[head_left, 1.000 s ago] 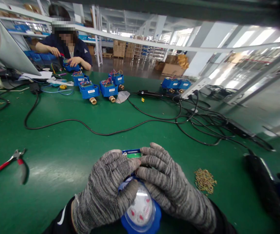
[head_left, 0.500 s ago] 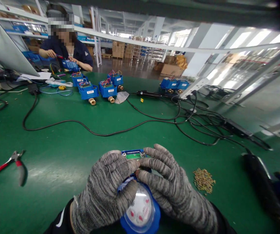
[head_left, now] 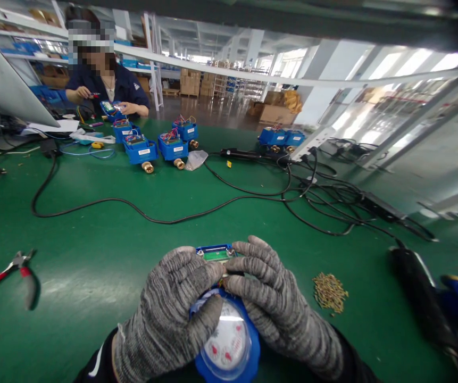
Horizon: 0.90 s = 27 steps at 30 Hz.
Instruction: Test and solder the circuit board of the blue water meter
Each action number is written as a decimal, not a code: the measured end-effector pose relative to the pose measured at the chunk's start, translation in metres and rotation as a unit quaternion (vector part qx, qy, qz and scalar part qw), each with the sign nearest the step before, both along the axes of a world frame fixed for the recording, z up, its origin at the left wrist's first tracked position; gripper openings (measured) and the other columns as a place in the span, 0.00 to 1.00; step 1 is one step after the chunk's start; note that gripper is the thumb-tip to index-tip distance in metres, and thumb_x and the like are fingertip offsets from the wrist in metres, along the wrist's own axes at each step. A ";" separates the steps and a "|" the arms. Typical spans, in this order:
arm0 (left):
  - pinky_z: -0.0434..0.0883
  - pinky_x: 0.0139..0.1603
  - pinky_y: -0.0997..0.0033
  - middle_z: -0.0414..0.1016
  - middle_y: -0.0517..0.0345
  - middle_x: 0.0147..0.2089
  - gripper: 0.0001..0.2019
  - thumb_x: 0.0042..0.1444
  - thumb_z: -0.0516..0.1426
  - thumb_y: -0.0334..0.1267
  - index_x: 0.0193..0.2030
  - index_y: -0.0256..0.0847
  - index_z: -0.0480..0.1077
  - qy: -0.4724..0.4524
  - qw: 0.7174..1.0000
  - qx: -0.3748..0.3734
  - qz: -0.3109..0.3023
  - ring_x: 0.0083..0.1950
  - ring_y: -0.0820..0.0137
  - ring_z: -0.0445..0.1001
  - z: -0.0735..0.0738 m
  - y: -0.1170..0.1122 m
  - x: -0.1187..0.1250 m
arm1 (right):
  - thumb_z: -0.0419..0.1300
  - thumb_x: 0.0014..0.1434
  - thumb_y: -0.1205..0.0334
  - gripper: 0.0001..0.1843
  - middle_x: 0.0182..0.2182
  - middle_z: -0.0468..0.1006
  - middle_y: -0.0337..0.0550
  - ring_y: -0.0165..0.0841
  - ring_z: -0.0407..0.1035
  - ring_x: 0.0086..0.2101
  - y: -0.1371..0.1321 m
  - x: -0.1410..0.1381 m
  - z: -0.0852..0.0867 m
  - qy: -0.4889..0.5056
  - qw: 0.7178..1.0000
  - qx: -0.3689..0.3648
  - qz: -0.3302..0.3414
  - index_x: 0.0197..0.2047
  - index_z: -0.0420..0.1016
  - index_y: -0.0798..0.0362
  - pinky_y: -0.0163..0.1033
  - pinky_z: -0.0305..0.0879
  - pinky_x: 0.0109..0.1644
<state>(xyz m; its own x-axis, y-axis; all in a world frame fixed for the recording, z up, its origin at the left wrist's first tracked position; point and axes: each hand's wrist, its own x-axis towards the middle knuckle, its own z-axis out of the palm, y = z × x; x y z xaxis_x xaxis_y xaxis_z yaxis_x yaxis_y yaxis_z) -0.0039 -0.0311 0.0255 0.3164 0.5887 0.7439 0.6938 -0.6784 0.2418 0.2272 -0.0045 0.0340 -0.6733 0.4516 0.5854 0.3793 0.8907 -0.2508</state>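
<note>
At the left, red-gripped pliers (head_left: 20, 260) lie with parted handles on the green table (head_left: 93, 239). Across it, a co-worker (head_left: 128, 88) in a dark top holds a blue housing (head_left: 113, 110). Four-sided blue units (head_left: 141, 151) with brass fittings stand near that person.

At the near edge, the left hand (head_left: 168, 314), in a grey knit glove, clasps a blue meter (head_left: 229, 346), thumb along the left of its dial, fingers bent forward. The meter sits between both hands, a green circuit board (head_left: 215, 256) showing just beyond them. The right hand (head_left: 276, 298), gloved alike, curves over the other side, fingers side by side; what its fingertips pinch, if anything, I cannot tell.

Further right lie tangled black cables (head_left: 328, 197), a pile of small brass-coloured pieces (head_left: 330, 292) and a black tool (head_left: 416, 287).
</note>
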 end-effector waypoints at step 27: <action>0.65 0.68 0.56 0.78 0.50 0.54 0.23 0.59 0.51 0.29 0.62 0.37 0.63 -0.007 0.998 0.033 -0.053 0.65 0.62 0.66 -0.009 0.000 -0.005 | 0.69 0.55 0.47 0.30 0.41 0.76 0.43 0.38 0.74 0.38 -0.001 -0.040 -0.019 0.289 0.808 -0.506 -0.079 0.55 0.63 0.47 0.45 0.72 0.43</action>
<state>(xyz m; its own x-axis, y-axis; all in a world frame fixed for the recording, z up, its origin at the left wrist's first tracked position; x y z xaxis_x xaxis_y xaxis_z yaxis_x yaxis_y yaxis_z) -0.0087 -0.0315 0.0160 0.3635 0.5024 0.7846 0.6148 -0.7621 0.2031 0.1870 -0.0053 0.0145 -0.3055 0.9504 0.0579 0.0266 0.0693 -0.9972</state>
